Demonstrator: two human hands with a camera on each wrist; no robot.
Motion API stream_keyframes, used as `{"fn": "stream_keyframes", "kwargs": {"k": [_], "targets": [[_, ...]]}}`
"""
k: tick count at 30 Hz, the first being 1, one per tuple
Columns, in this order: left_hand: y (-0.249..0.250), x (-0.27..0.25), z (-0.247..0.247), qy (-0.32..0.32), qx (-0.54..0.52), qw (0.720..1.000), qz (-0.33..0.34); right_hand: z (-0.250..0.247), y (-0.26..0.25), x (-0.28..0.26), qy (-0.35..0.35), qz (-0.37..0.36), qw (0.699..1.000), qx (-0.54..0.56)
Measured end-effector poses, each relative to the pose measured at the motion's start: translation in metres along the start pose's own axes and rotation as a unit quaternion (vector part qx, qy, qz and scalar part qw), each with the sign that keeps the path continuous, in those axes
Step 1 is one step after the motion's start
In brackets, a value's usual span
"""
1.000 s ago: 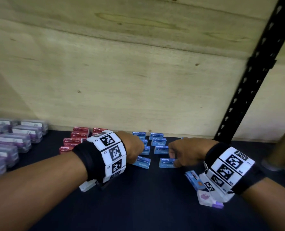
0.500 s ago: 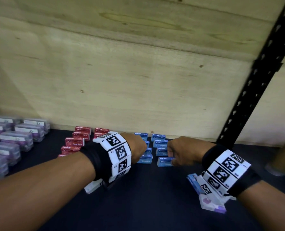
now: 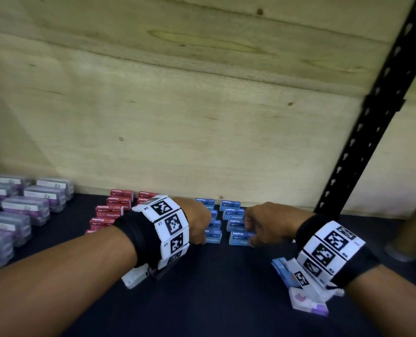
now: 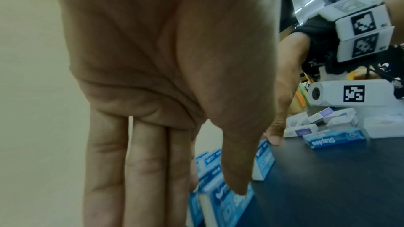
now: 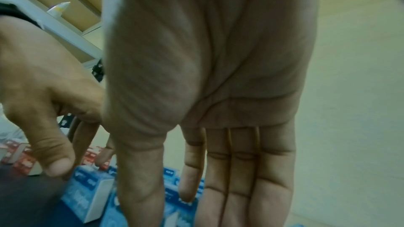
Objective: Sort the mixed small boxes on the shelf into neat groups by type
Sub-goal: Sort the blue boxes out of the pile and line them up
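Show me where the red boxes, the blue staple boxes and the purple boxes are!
red cardboard staple boxes (image 3: 109, 212), head view, top of one box.
blue cardboard staple boxes (image 3: 233, 213), head view, top of one box.
purple clear-lidded boxes (image 3: 24, 207), head view, lid of one box.

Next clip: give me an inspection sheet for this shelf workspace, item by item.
Surface: dark shelf, plywood back panel.
Job's things: blue staple boxes in two columns; red staple boxes to their left; clear purple-tinted boxes far left.
Clutter: unsorted blue box and white-purple boxes by the right wrist.
Grippers: left hand and right hand, fingers straight, pressing the front blue boxes.
Cables: nothing seen.
Surroundings: black perforated upright at right.
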State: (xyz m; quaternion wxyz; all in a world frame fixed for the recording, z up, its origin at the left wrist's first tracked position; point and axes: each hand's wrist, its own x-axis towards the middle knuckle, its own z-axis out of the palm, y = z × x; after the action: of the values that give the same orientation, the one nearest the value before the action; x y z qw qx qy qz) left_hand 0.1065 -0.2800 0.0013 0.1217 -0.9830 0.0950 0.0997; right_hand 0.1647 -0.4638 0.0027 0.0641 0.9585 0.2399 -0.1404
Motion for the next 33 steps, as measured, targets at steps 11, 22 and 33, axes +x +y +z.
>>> {"fn": "stream_keyframes", "kwargs": {"k": [11,22,33], "targets": [[0.030,0.011,-0.041,0.025,0.000,0.995,0.099,-0.011,0.077,-0.024,0.004,0.098,0.995,-0.017],[0.097,0.042,-0.038,0.017,-0.026,0.957,0.288,0.009,0.134,-0.039,-0.006,0.159,0.987,0.004],[0.110,0.060,-0.045,-0.031,-0.018,0.941,0.337,0.008,0.131,-0.013,-0.066,0.158,0.985,-0.008]]}}
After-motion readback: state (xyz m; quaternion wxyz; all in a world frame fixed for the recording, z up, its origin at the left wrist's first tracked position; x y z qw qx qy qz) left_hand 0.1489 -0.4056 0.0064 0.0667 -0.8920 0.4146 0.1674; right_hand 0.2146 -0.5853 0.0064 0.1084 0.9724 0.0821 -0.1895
